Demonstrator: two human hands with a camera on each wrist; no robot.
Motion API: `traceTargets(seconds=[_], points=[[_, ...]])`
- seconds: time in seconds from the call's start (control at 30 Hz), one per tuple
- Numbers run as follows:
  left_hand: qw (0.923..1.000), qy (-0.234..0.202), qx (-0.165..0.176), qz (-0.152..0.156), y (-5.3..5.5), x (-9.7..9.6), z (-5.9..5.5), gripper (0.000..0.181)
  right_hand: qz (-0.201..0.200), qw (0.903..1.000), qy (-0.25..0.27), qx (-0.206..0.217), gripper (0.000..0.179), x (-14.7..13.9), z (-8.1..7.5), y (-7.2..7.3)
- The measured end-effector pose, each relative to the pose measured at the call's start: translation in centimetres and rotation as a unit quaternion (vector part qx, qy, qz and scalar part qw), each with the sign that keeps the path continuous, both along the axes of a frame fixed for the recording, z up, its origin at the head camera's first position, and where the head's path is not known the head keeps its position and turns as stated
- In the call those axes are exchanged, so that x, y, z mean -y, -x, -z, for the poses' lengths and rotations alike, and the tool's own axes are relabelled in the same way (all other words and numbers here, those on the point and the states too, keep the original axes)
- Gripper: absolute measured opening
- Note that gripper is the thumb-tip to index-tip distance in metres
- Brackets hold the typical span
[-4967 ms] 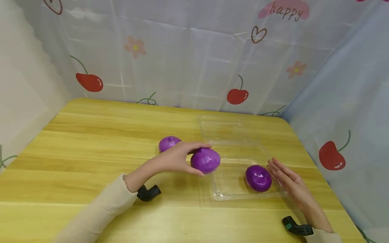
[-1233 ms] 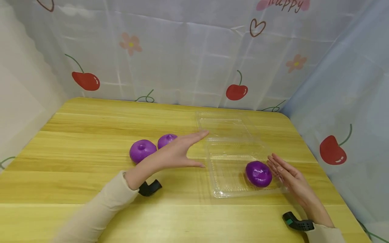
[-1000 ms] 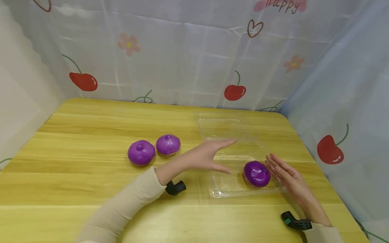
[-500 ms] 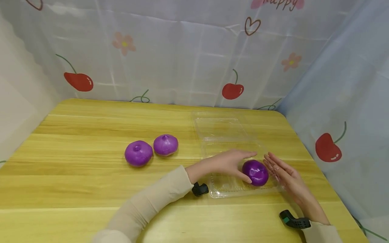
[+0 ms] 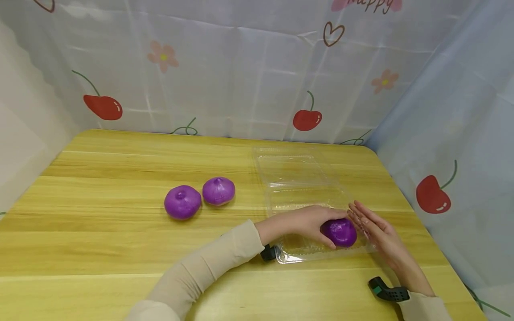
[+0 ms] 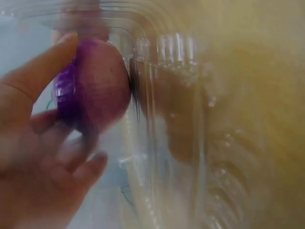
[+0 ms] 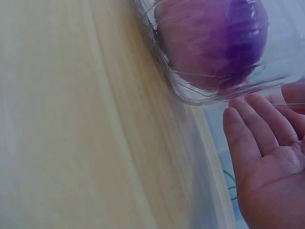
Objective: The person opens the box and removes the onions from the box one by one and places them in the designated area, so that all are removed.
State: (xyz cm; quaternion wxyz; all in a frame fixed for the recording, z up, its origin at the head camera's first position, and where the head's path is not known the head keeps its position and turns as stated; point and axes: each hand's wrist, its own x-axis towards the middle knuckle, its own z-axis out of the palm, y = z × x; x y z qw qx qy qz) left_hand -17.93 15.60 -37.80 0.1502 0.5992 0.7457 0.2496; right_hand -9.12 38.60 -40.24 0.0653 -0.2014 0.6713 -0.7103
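In the head view, my left hand (image 5: 313,222) curls round a purple onion (image 5: 341,232) in the front right corner of a clear plastic clamshell box (image 5: 297,259). The left wrist view shows the thumb on one side of this onion (image 6: 102,88) and the fingers on the other. My right hand (image 5: 379,236) holds its fingers straight along the box's right wall. In the right wrist view, its fingertips are right at the rim, with the onion (image 7: 209,43) seen through the plastic. Two more purple onions, a left one (image 5: 182,203) and a right one (image 5: 218,191), sit side by side on the table.
The box's lid (image 5: 287,165) lies folded back flat towards the rear of the wooden table (image 5: 100,232). Behind the table hangs a printed curtain (image 5: 225,80), with another curtain side (image 5: 462,111) at the right. Both wrists wear black camera mounts (image 5: 387,290).
Five seconds ago my left hand held an onion above the table; that onion now sits at the left. The hand has moved right onto the boxed onion, which has tilted. My right hand stayed put.
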Motion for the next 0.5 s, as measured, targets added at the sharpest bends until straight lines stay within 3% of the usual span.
traceTargets(seconds=[0.27, 0.5], points=[[0.9996, -0.008, 0.024, -0.009, -0.19, -0.20, 0.18, 0.081, -0.001, 1.0000, 0.000, 0.002, 0.045, 0.02, -0.04, 0.01], [0.9990, -0.006, 0.011, -0.042, -0.38, -0.32, 0.42, 0.079, 0.009, 0.9998, -0.016, 0.007, 0.045, -0.01, -0.10, -0.12]])
